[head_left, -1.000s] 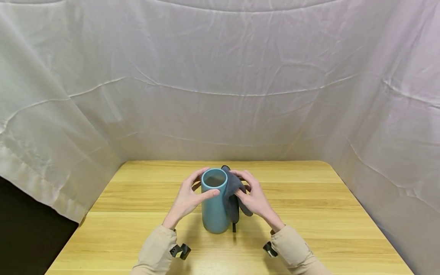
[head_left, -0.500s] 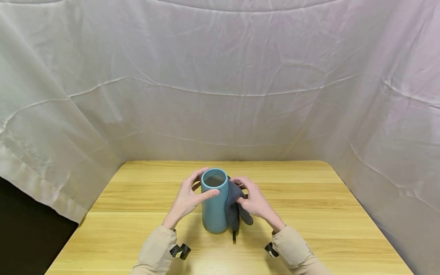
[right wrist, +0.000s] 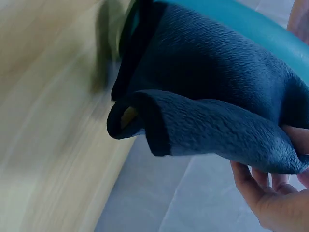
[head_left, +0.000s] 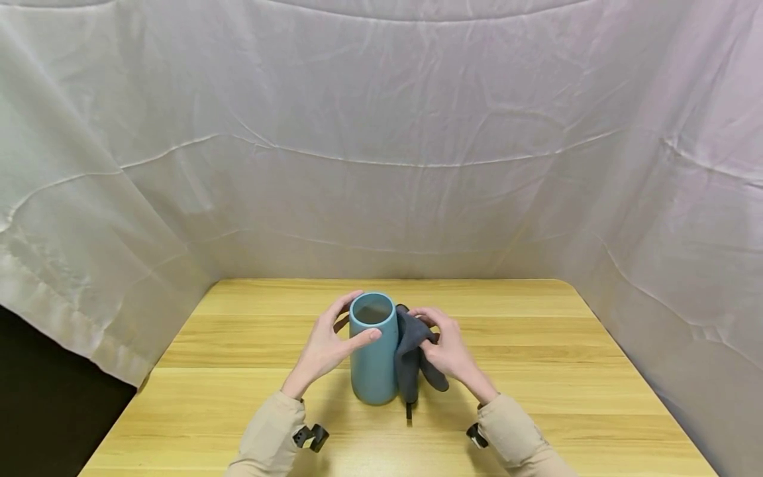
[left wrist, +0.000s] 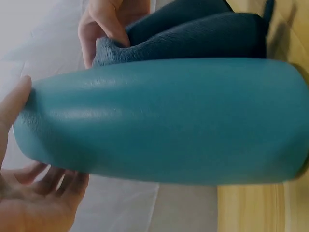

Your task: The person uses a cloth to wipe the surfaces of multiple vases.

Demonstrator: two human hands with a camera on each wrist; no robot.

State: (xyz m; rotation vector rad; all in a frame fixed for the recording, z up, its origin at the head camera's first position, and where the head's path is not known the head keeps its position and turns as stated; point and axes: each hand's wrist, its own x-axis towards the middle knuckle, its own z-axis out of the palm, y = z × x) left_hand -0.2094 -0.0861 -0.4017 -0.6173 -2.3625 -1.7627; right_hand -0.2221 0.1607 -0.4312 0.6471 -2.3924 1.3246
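Observation:
A tall teal vase (head_left: pixel 373 368) stands upright on the wooden table, its round mouth facing up. My left hand (head_left: pixel 326 341) grips it near the rim, thumb across the front and fingers round the far left side. On the vase's right side hangs a dark grey-blue cloth (head_left: pixel 408 351) with a small black loop at its lower corner. My right hand (head_left: pixel 448 344) pinches this cloth at its upper part, between thumb and fingers. In the right wrist view the cloth (right wrist: pixel 207 121) hangs in folds, its left edge against the vase.
The light wooden table (head_left: pixel 536 384) spreads out on both sides of the vase. A pale fabric curtain (head_left: pixel 381 199) hangs behind it and at both sides. Small black wrist cameras sit at both sleeves.
My right hand and the cloth have moved slightly down and to the right along the vase's side. The left hand and the vase stay where they were.

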